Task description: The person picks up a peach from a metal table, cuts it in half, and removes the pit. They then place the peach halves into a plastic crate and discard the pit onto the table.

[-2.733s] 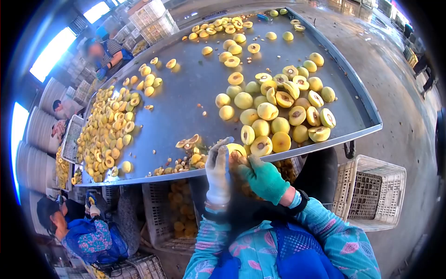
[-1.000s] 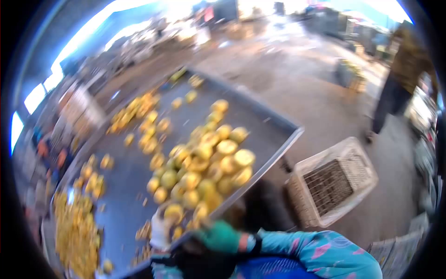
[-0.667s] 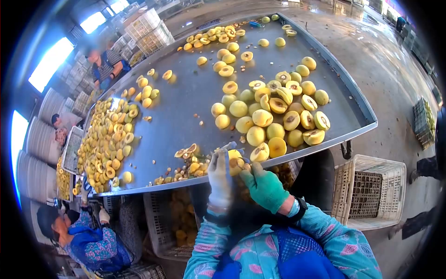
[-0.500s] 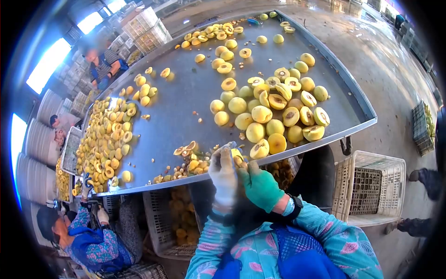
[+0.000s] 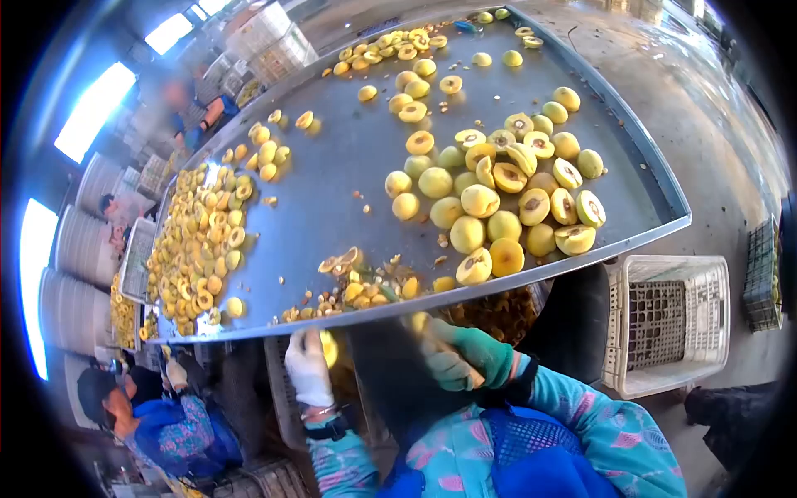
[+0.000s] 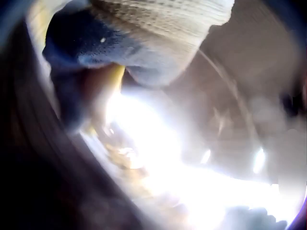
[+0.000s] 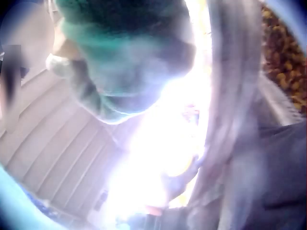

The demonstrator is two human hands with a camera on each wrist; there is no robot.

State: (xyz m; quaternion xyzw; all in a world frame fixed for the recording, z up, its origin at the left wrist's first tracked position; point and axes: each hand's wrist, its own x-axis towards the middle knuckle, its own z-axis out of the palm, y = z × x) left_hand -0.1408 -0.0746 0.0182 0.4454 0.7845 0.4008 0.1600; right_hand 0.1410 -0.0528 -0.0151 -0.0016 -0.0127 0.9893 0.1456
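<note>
My white-gloved left hand (image 5: pixel 309 368) holds a yellow fruit half (image 5: pixel 330 349) over a crate below the table's near edge. The left wrist view shows the fruit's yellow edge (image 6: pixel 117 75) between the gloved fingers. My green-gloved right hand (image 5: pixel 475 357) is apart from it, near my body, fingers curled round a tan, handle-like thing (image 5: pixel 476 378) that is mostly hidden. A blurred yellow piece (image 5: pixel 420 320) shows at its fingertips. In the right wrist view a tan end (image 7: pixel 68 49) shows beside the green glove (image 7: pixel 129 62). Large halved fruits (image 5: pixel 480 201) lie on the metal table (image 5: pixel 324 207).
Small halves (image 5: pixel 199 241) are heaped at the table's left. Pits and scraps (image 5: pixel 365 286) lie along the near edge. A white crate (image 5: pixel 618 332) stands on the floor at right, crates of fruit below the table. One person (image 5: pixel 170 423) sits at lower left, another behind the table.
My hands were together at the table's near edge around a fruit. They are now apart: the left has moved left and down with a fruit half, the right slightly down.
</note>
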